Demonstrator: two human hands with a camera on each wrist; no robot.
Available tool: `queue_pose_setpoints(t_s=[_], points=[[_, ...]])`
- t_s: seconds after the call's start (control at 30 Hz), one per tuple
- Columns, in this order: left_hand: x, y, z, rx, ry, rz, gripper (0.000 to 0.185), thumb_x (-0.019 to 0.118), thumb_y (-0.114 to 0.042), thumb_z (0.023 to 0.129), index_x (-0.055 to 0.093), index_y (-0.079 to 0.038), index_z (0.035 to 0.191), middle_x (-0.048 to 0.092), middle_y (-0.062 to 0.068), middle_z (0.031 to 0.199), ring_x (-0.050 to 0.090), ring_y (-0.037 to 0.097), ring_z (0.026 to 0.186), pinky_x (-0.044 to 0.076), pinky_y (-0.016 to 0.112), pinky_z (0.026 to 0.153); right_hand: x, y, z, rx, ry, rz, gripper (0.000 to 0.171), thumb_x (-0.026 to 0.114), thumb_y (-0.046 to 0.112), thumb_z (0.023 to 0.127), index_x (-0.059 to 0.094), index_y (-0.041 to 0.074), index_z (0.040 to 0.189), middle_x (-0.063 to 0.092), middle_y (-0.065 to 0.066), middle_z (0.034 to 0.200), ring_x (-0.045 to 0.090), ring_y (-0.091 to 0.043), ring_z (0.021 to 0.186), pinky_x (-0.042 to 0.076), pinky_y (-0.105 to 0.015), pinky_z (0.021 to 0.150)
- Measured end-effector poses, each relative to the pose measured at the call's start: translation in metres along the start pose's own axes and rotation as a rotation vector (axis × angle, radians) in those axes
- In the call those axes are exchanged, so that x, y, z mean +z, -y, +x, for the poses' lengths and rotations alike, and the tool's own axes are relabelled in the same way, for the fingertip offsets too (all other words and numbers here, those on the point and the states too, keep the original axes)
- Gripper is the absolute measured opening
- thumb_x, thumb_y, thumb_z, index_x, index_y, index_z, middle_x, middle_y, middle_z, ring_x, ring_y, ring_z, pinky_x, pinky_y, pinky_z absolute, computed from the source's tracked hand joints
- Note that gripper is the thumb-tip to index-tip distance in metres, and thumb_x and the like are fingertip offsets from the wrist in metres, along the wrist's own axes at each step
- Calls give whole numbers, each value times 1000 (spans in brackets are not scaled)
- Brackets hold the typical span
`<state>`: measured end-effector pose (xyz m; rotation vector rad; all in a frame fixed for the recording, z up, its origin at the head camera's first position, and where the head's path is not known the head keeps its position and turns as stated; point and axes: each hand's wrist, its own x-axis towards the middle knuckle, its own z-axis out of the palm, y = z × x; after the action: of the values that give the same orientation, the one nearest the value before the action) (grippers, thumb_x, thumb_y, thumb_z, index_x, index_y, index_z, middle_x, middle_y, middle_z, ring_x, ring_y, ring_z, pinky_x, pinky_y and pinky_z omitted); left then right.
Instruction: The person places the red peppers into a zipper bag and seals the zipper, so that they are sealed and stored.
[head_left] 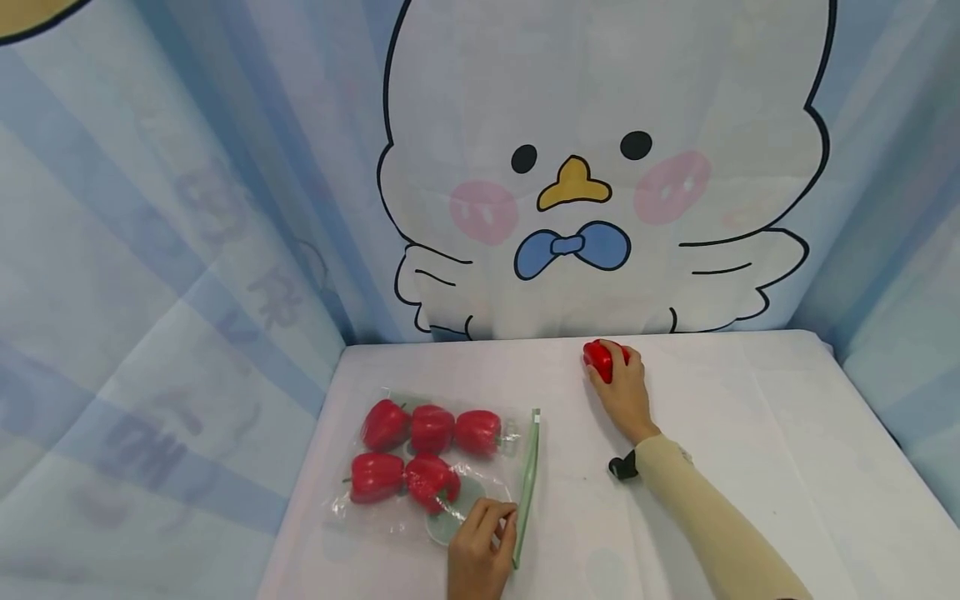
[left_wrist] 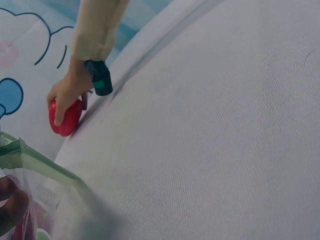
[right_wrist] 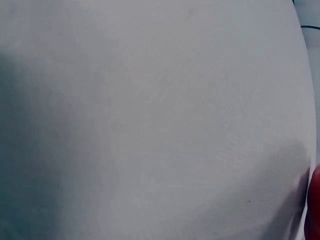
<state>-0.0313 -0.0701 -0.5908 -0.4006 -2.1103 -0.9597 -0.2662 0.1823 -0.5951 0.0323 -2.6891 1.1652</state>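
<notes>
Right hand [head_left: 624, 392] reaches to far side of desk [head_left: 750, 467], fingers curled round a loose red pepper [head_left: 602, 359]; pepper sits on desk surface close to backdrop [head_left: 600, 167], well apart from the bag. Left-wrist view confirms: fingers wrapped over top of same pepper [left_wrist: 65, 118], pepper touching desk. Beige sleeve [head_left: 705, 517] covers right forearm; dark strap [head_left: 622, 467] at wrist. Left hand [head_left: 480, 550] at near edge of desk, fingers pinching the clear zip bag [head_left: 420, 517] at its near corner, just beside the green zip strip [head_left: 527, 483]. Bag lies flat on desk, zip end facing right, towards the right hand. Inside bag: five red peppers [head_left: 427, 454], three in far row, two in near row, packed touching one another. Round pale-green printed mark on bag next to left fingers; detail too faint to read. Left-wrist view shows green zip strip [left_wrist: 35, 160] raised at bag mouth, clear film below it; dark blurred fingertips at lower left edge. Right-wrist view: mostly bare white desk cloth [right_wrist: 150, 125], red sliver of pepper at right edge [right_wrist: 315, 205]; fingers not visible there. Desk covered w/ white cloth. Backdrop: blue-striped fabric w/ cartoon white bird, blue bow tie.
</notes>
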Motion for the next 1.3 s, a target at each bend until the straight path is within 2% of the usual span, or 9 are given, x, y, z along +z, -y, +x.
queue_pose_setpoints(t_s=[0.4, 0.57, 0.73, 0.97, 1.17, 1.3], points=[[0, -1, 0, -7, 3, 5, 26, 81, 4, 79, 75, -13, 98, 66, -5, 86, 56, 0, 64, 41, 2, 56, -4, -1, -14, -116, 87, -133, 60, 70, 24, 99, 44, 13, 152, 37, -28, 153, 43, -49, 137, 51, -67, 103], [-1, -1, 0, -7, 3, 8, 25, 81, 4, 79, 75, -13, 97, 66, -5, 86, 56, 0, 64, 41, 2, 56, -9, 0, -20, -152, 103, -149, 60, 71, 23, 98, 45, 10, 151, 39, -29, 152, 45, -50, 135, 52, -67, 103], [-1, -2, 1, -14, 1, 7, 27, 81, 4, 78, 76, -13, 98, 66, -5, 86, 57, 1, 63, 41, 2, 56, -13, 0, -25, -111, 94, -54, 59, 70, 22, 99, 45, 12, 151, 37, -29, 152, 43, -50, 137, 50, -68, 104], [-2, -1, 0, 9, -13, 4, 29, 81, 5, 76, 76, -13, 98, 66, -5, 85, 57, 1, 63, 41, 2, 56, -22, 2, -33, -14, 95, 125, 59, 67, 23, 102, 42, 10, 153, 40, -30, 149, 43, -49, 138, 48, -69, 108], [-2, -1, -1, 3, -12, 8, 30, 82, 5, 76, 76, -13, 98, 66, -5, 85, 57, 1, 63, 41, 2, 57, -33, 9, -36, -2, 167, 164, 61, 65, 29, 103, 38, 10, 155, 43, -26, 150, 43, -46, 139, 49, -66, 108], [-3, -1, -2, -25, 10, 18, 30, 82, 5, 76, 75, -14, 99, 65, -5, 86, 57, 0, 64, 41, 2, 56, -39, 11, -38, 0, 235, 192, 62, 63, 35, 104, 38, 13, 156, 43, -24, 153, 43, -45, 140, 48, -65, 110]])
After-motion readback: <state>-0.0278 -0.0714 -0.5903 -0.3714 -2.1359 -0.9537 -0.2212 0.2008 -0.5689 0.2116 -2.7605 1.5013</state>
